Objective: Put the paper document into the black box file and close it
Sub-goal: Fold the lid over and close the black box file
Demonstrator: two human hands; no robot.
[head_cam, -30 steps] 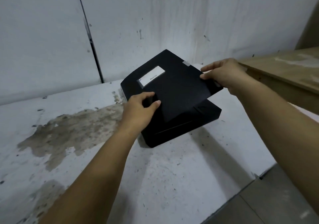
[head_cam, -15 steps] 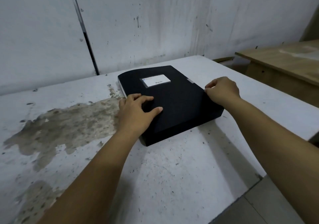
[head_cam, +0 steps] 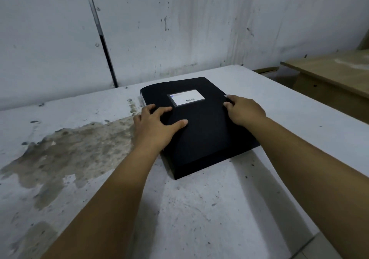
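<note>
The black box file (head_cam: pixel 205 131) lies flat on the white table (head_cam: pixel 199 209) with its lid down and a white label (head_cam: pixel 186 97) on top. My left hand (head_cam: pixel 157 127) rests palm down on the lid's left side, fingers spread. My right hand (head_cam: pixel 242 109) presses on the lid's right edge, fingertips curled at the small grey clasp tab (head_cam: pixel 226 96). The paper document is not visible.
A large brown-grey stain (head_cam: pixel 65 149) covers the table left of the file. A white wall (head_cam: pixel 179 29) with a dark vertical seam stands behind. A wooden desk (head_cam: pixel 329 75) sits at the right, past the table's edge; grey floor shows at the bottom right.
The lid, raised a second ago, has come down flat on the box. My right hand slid along the right edge toward the clasp tab; my left hand stayed on the lid.
</note>
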